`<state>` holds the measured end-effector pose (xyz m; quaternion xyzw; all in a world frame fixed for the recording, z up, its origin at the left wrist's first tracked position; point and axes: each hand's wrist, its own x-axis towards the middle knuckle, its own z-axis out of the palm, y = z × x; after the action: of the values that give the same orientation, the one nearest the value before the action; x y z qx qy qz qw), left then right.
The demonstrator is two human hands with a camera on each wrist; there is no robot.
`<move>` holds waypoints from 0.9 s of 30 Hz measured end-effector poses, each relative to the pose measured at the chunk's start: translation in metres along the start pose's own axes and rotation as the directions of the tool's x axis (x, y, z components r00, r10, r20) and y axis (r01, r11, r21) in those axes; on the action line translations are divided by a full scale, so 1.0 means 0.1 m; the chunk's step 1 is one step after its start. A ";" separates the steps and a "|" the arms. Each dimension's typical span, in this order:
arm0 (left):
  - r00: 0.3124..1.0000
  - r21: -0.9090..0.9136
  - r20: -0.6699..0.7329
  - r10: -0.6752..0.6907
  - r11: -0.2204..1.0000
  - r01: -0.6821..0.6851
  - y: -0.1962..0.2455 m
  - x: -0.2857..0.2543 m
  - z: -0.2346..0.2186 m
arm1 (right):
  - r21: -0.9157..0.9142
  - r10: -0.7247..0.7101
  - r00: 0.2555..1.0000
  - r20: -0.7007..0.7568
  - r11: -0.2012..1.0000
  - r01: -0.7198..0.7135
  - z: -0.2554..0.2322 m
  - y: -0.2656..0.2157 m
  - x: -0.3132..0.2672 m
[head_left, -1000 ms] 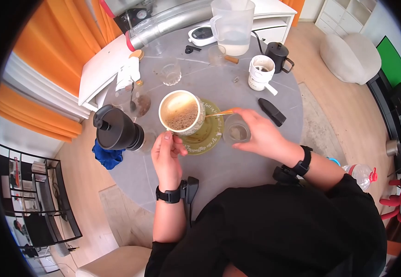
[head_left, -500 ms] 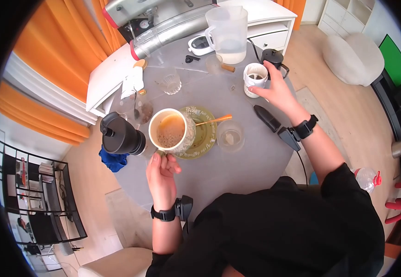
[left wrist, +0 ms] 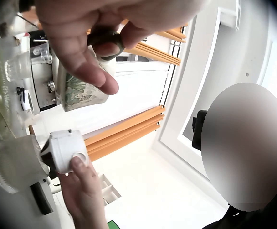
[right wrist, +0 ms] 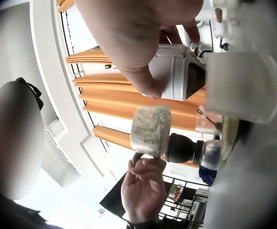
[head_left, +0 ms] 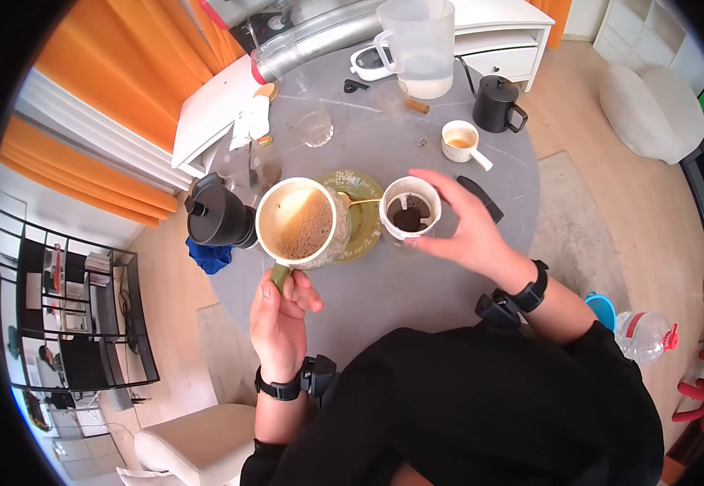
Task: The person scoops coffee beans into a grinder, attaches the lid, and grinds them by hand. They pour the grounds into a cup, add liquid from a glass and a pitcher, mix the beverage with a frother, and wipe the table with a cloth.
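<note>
My left hand grips the green handle of a patterned mug, raised over the table with frothy coffee in it. My right hand holds a white coffee filter by its side. Dark wet grounds lie inside it, and its dark cone points down toward a ribbed glass. From the head view the filter mostly hides that glass. Behind the mug lies a green plate with a golden spoon on it. A small white cup with a handle, coffee-stained inside, stands farther back.
A black grinder stands at left near a blue cloth. Toward the back are a clear pitcher, a black kettle and an empty glass. A black elongated object lies beyond my right hand.
My right hand let go of the ribbed glass, reached to the white cup, lifted the coffee filter off it and brought it back over the glass. The left hand still holds the mug up.
</note>
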<state>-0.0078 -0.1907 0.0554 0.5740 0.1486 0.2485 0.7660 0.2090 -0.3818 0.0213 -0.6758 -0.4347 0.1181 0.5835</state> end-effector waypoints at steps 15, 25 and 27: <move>0.992 0.360 0.086 0.090 0.926 -0.115 -0.07 0.14 0.29 | 0.028 -0.048 0.999 0.008 0.998 0.048 0.17 0.19 -0.02; 0.964 0.637 0.186 0.190 0.723 -0.266 -0.05 0.19 0.52 | 0.047 -0.112 0.994 -0.015 0.993 0.112 0.18 0.26 -0.03; 0.954 0.668 0.189 0.232 0.682 -0.298 -0.04 0.18 0.57 | 0.048 -0.105 0.994 -0.012 0.993 0.106 0.17 0.25 -0.03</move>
<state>0.0379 -0.2277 0.0693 0.8430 0.1114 0.2578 0.4587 0.2071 -0.3703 -0.0073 -0.6380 -0.4639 0.0943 0.6074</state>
